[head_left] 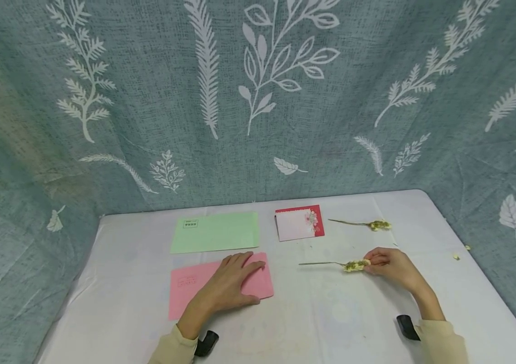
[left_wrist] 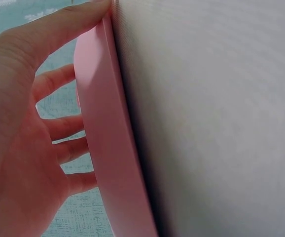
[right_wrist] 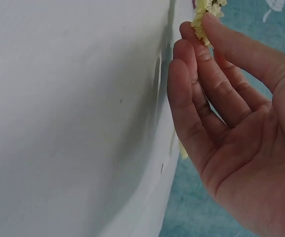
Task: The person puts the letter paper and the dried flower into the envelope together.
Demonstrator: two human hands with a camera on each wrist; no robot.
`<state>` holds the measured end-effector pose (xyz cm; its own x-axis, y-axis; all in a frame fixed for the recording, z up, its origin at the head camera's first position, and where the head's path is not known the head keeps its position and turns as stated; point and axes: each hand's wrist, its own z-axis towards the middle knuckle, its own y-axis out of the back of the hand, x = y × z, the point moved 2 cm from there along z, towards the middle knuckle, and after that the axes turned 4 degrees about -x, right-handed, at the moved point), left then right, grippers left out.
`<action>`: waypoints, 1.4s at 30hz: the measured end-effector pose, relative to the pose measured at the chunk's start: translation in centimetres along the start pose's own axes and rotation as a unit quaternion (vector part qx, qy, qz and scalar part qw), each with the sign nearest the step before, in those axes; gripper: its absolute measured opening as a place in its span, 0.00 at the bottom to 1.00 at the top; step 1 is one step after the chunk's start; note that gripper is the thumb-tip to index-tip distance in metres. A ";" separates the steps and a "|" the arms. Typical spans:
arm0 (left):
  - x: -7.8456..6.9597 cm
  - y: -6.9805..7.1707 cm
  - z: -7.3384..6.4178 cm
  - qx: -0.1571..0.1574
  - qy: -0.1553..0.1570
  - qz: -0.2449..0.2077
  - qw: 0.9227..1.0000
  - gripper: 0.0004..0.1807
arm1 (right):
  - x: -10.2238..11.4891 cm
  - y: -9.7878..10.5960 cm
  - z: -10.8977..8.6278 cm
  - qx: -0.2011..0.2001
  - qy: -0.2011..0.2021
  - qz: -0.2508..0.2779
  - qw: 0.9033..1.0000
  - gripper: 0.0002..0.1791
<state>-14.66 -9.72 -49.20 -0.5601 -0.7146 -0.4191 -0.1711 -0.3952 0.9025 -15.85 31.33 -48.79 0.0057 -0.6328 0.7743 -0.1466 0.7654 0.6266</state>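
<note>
On the pink envelope (head_left: 194,281) my left hand (head_left: 228,283) rests with its fingers spread. The left wrist view shows the thumb at the near edge of the envelope (left_wrist: 100,108) and the other fingertips over its surface. My right hand (head_left: 394,268) pinches a dried flower sprig (head_left: 354,265) by the tip of its pale yellow head, between thumb and fingers. Its thin stem points left. Close up in the right wrist view, the yellow blossoms (right_wrist: 209,15) show at the fingertips; the stem is out of sight.
Behind the pink envelope lies a green envelope (head_left: 217,232). A red-and-white floral card (head_left: 296,225) sits to its right. A second dried flower sprig (head_left: 378,225) lies farther right. Small yellow petals (head_left: 456,256) lie near the right edge of the white-covered table (head_left: 303,333). A patterned curtain (head_left: 148,101) hangs behind.
</note>
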 end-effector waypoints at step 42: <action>-0.1 -0.1 0.1 -0.002 -0.003 0.004 1.000 0.43 | 4.2 -6.2 3.2 0.065 0.080 0.009 0.995 0.08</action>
<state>-14.68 -9.56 -49.30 -0.5666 -0.7141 -0.4112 -0.1633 -0.3918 0.9055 -18.11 23.53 -49.73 0.1570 -0.5850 0.7957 -0.2743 0.7482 0.6041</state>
